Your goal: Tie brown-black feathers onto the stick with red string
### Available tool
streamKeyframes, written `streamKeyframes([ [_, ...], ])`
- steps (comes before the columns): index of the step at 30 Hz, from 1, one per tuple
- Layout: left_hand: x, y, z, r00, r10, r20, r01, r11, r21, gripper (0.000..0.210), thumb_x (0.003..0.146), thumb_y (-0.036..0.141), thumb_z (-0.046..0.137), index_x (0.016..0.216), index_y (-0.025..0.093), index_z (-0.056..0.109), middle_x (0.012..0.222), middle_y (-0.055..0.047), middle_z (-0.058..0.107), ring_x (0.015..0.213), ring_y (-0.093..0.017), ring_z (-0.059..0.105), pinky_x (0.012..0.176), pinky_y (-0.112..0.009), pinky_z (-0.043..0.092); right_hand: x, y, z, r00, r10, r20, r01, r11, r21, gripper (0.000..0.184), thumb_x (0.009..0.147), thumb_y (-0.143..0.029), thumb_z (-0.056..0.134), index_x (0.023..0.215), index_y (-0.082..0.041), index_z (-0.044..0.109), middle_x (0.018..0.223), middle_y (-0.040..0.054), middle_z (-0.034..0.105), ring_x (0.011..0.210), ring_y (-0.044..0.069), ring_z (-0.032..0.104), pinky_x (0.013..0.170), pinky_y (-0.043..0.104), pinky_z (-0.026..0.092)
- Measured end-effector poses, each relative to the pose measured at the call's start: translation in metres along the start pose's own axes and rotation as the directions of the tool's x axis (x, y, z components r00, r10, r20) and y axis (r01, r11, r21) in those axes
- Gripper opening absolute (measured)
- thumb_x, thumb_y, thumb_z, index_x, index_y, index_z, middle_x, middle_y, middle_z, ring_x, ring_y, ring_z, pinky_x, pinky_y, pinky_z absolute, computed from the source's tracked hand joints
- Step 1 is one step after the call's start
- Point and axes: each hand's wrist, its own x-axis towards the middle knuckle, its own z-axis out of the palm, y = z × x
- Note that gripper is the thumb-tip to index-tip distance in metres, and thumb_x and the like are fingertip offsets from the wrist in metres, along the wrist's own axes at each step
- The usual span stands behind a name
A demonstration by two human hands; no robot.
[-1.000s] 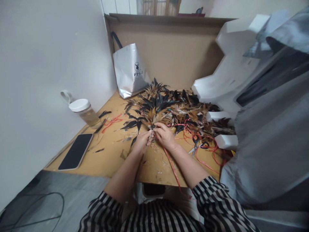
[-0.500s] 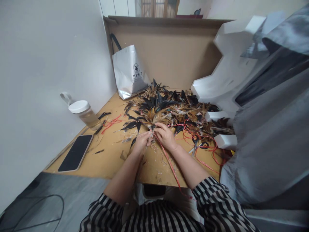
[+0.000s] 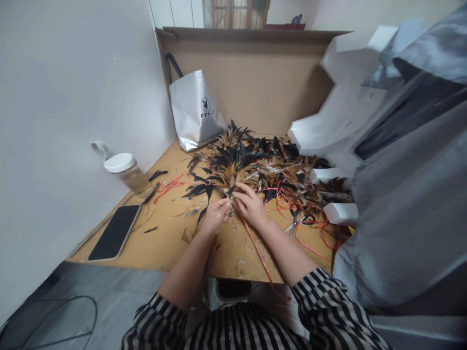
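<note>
A heap of black and tan feathers (image 3: 262,167) covers the middle of the wooden table (image 3: 164,243). My left hand (image 3: 216,214) and my right hand (image 3: 251,205) meet at the heap's near edge, pinching the quill end of a small feather bundle (image 3: 230,182). A red string (image 3: 255,245) runs from between my fingers down past the table's front edge. More red string (image 3: 310,228) lies tangled to the right.
Scissors (image 3: 296,222) lie right of my right wrist. A phone (image 3: 115,232) and a white-lidded bottle (image 3: 127,171) sit at the left by the wall. A silver bag (image 3: 195,109) leans on cardboard at the back. White foam blocks (image 3: 339,212) and grey fabric (image 3: 408,204) crowd the right.
Both hands stay at the bundle with small finger movements; the red string now runs straighter from my fingers toward the table edge.
</note>
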Motion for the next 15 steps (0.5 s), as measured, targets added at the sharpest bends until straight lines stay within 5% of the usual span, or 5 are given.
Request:
streamKeyframes([
  [3, 0.002, 0.0, -0.003, 0.999, 0.024, -0.024, -0.024, 1.0, 0.01, 0.037, 0.058, 0.041, 0.077, 0.074, 0.011, 0.064, 0.047, 0.006, 0.04, 0.039, -0.002, 0.026, 0.038, -0.018, 0.013, 0.002, -0.008, -0.01, 0.975, 0.128, -0.179, -0.126, 0.992, 0.02, 0.025, 0.085, -0.022, 0.051, 0.108, -0.021, 0.059, 0.124, 0.0132, 0.05, 0.112, 0.022, 0.053, 0.092, 0.039, 0.047],
  [6, 0.004, 0.002, -0.006, 0.998, 0.057, -0.032, -0.057, 0.998, 0.002, 0.035, 0.059, 0.041, 0.076, 0.074, 0.012, 0.063, 0.047, 0.007, 0.037, 0.039, -0.002, 0.024, 0.038, -0.017, 0.013, 0.003, -0.012, -0.012, 0.893, 0.384, -0.235, -0.349, 0.92, 0.178, 0.017, 0.083, -0.029, 0.053, 0.096, -0.019, 0.059, 0.101, 0.0113, 0.058, 0.092, 0.02, 0.059, 0.08, 0.036, 0.051],
  [10, 0.005, 0.004, -0.008, 0.997, 0.072, -0.028, -0.073, 0.997, -0.004, 0.036, 0.059, 0.041, 0.076, 0.076, 0.012, 0.062, 0.05, 0.006, 0.039, 0.04, -0.002, 0.024, 0.038, -0.017, 0.013, 0.003, -0.011, 0.002, 0.712, 0.693, 0.112, -0.619, 0.544, 0.567, 0.024, 0.073, -0.037, 0.064, 0.086, -0.018, 0.058, 0.079, 0.0048, 0.063, 0.07, 0.015, 0.059, 0.069, 0.032, 0.052],
  [13, 0.005, 0.005, -0.009, 0.997, 0.08, -0.021, -0.08, 0.997, 0.016, 0.036, 0.06, 0.042, 0.075, 0.075, 0.013, 0.06, 0.049, 0.007, 0.038, 0.04, -0.002, 0.025, 0.039, -0.016, 0.014, 0.001, -0.012, 0.011, 0.546, 0.664, 0.512, -0.764, 0.143, 0.629, 0.032, 0.065, -0.04, 0.07, 0.085, -0.017, 0.06, 0.076, 0.004, 0.064, 0.064, 0.013, 0.06, 0.063, 0.029, 0.051],
  [15, 0.006, 0.005, -0.01, 0.996, 0.086, -0.024, -0.084, 0.995, 0.052, 0.036, 0.062, 0.044, 0.074, 0.074, 0.013, 0.06, 0.047, 0.007, 0.037, 0.039, -0.002, 0.025, 0.039, -0.016, 0.015, 0.0, -0.013, 0.014, 0.479, 0.59, 0.65, -0.81, 0.013, 0.586, 0.034, 0.062, -0.039, 0.072, 0.083, -0.016, 0.061, 0.073, 0.0032, 0.064, 0.055, 0.011, 0.057, 0.052, 0.025, 0.047],
])
